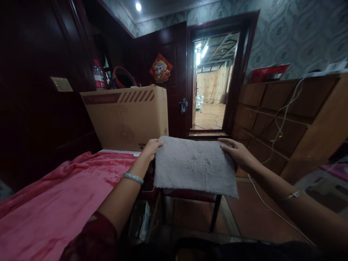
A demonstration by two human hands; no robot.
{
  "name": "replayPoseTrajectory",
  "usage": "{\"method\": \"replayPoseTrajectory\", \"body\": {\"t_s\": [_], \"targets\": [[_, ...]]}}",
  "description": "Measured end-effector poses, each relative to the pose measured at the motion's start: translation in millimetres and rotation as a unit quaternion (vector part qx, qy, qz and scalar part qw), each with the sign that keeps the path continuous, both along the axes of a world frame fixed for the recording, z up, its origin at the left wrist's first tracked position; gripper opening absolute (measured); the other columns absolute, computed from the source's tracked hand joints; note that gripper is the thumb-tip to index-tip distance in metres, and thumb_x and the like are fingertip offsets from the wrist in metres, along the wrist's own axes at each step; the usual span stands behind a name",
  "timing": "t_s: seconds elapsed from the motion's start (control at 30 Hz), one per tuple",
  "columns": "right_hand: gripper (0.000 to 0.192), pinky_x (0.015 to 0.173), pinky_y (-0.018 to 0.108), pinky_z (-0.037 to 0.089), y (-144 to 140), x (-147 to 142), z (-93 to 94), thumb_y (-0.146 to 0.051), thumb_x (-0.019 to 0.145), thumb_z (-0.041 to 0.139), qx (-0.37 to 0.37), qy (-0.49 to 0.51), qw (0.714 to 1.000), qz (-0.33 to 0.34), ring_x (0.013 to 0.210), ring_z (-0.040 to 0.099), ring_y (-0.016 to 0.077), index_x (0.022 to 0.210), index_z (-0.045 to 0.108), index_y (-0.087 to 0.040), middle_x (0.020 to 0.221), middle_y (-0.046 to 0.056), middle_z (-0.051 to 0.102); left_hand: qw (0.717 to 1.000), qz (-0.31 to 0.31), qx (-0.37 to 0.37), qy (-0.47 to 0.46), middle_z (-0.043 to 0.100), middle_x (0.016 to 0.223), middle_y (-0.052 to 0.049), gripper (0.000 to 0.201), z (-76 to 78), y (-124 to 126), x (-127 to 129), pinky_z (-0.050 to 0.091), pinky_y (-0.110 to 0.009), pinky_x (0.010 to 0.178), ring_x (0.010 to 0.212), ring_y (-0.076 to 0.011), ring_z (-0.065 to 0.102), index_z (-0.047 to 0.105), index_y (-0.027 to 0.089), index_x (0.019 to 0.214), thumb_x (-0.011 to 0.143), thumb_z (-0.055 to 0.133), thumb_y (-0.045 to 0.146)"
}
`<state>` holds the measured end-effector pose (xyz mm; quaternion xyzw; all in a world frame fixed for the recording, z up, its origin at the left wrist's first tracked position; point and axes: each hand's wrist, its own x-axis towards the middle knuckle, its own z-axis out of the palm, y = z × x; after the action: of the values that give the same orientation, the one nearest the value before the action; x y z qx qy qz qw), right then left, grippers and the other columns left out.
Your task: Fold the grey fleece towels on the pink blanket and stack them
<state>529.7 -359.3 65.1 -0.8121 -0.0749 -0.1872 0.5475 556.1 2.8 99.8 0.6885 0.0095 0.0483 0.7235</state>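
Note:
A grey fluffy cushion cover or mat [194, 165] lies spread over a red-seated stool [190, 195] with dark metal legs. My left hand [150, 148] grips the mat's far left corner, a pale bangle on that wrist. My right hand [236, 150] holds the far right corner, fingers over the top edge. A thin white cable runs along my right forearm.
A pink blanket [54, 203] covers the bed at left. A large cardboard box [127, 116] stands beyond it, with a bottle [99, 76] behind. A wooden chest of drawers [288, 116] lines the right wall. An open doorway [210, 83] lies ahead.

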Motion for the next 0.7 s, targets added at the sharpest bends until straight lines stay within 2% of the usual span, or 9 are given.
{"method": "replayPoseTrajectory", "body": {"t_s": [0.17, 0.23, 0.3, 0.37, 0.43, 0.5, 0.57, 0.63, 0.7], "targets": [[0.043, 0.064, 0.033, 0.048, -17.2, 8.7, -1.7, -0.048, 0.079, 0.064, -0.181, -0.055, 0.98, -0.054, 0.071, 0.063, 0.0228, 0.11, 0.077, -0.022, 0.077, 0.005, 0.069, 0.989, 0.076, 0.112, -0.059, 0.068, 0.075, -0.006, 0.022, 0.3, 11.3, -1.1, 0.05, -0.03, 0.076, 0.082, -0.0221, 0.066, 0.068, 0.014, 0.081, 0.062, 0.079, 0.015], [0.04, 0.068, 0.036, 0.05, -19.6, 5.9, 1.1, -0.05, 0.083, 0.061, -0.244, -0.097, 0.961, -0.084, 0.077, 0.064, 0.0256, 0.108, 0.078, -0.024, 0.082, 0.008, 0.068, 0.982, 0.098, 0.143, -0.07, 0.07, 0.09, -0.011, 0.031, 4.4, 15.6, -3.3, 0.05, -0.035, 0.085, 0.096, -0.0264, 0.065, 0.068, 0.014, 0.092, 0.064, 0.08, 0.019], [0.041, 0.079, 0.043, 0.052, -14.3, -0.3, 8.5, -0.052, 0.088, 0.056, -0.297, -0.163, 0.934, -0.113, 0.094, 0.064, 0.0311, 0.108, 0.077, -0.023, 0.1, 0.014, 0.068, 0.97, 0.111, 0.191, -0.097, 0.068, 0.112, -0.017, 0.042, 12.0, 16.6, -6.6, 0.048, -0.04, 0.096, 0.115, -0.0316, 0.061, 0.067, 0.013, 0.106, 0.068, 0.08, 0.025], [0.049, 0.094, 0.051, 0.048, -1.1, -6.4, 18.5, -0.056, 0.092, 0.052, -0.346, -0.228, 0.903, -0.109, 0.115, 0.057, 0.0365, 0.119, 0.073, -0.021, 0.124, 0.018, 0.062, 0.934, 0.1, 0.301, -0.164, 0.058, 0.136, -0.021, 0.057, 21.3, 12.2, -11.0, 0.038, -0.045, 0.11, 0.133, -0.0354, 0.049, 0.062, 0.014, 0.123, 0.073, 0.079, 0.035], [0.062, 0.105, 0.058, 0.039, 16.2, -9.2, 26.6, -0.064, 0.092, 0.051, -0.399, -0.264, 0.876, -0.062, 0.132, 0.045, 0.0399, 0.137, 0.061, -0.023, 0.145, 0.017, 0.05, 0.862, 0.041, 0.443, -0.242, 0.045, 0.152, -0.02, 0.074, 28.0, 2.4, -15.4, 0.025, -0.05, 0.119, 0.144, -0.0364, 0.036, 0.052, 0.016, 0.14, 0.077, 0.075, 0.048], [0.08, 0.11, 0.064, 0.03, 31.5, -7.5, 28.6, -0.075, 0.086, 0.055, -0.45, -0.266, 0.853, 0.002, 0.141, 0.034, 0.0424, 0.149, 0.047, -0.027, 0.154, 0.015, 0.041, 0.787, -0.048, 0.55, -0.276, 0.034, 0.16, -0.019, 0.093, 28.4, -10.0, -18.6, 0.017, -0.053, 0.121, 0.149, -0.0367, 0.027, 0.039, 0.02, 0.152, 0.075, 0.073, 0.06], [0.093, 0.109, 0.064, 0.031, 40.3, -2.9, 23.9, -0.081, 0.081, 0.057, -0.478, -0.243, 0.841, 0.071, 0.14, 0.036, 0.0429, 0.155, 0.038, -0.028, 0.154, 0.015, 0.041, 0.737, -0.117, 0.608, -0.271, 0.032, 0.161, -0.019, 0.108, 21.4, -20.8, -19.8, 0.017, -0.055, 0.121, 0.149, -0.0379, 0.027, 0.032, 0.02, 0.155, 0.069, 0.075, 0.069], [0.098, 0.104, 0.058, 0.04, 42.4, 1.6, 15.7, -0.082, 0.08, 0.057, -0.475, -0.216, 0.843, 0.129, 0.131, 0.047, 0.0404, 0.156, 0.035, -0.026, 0.149, 0.017, 0.048, 0.716, -0.145, 0.628, -0.269, 0.041, 0.155, -0.019, 0.112, 10.1, -27.0, -19.5, 0.024, -0.053, 0.118, 0.144, -0.0381, 0.036, 0.035, 0.021, 0.154, 0.064, 0.076, 0.073], [0.097, 0.096, 0.053, 0.046, 40.8, 3.4, 8.1, -0.081, 0.081, 0.056, -0.459, -0.204, 0.852, 0.147, 0.121, 0.056, 0.0377, 0.156, 0.035, -0.024, 0.144, 0.018, 0.052, 0.714, -0.145, 0.622, -0.286, 0.052, 0.146, -0.016, 0.107, -0.3, -28.5, -18.8, 0.033, -0.049, 0.113, 0.134, -0.0362, 0.047, 0.039, 0.024, 0.151, 0.064, 0.075, 0.074]]}}
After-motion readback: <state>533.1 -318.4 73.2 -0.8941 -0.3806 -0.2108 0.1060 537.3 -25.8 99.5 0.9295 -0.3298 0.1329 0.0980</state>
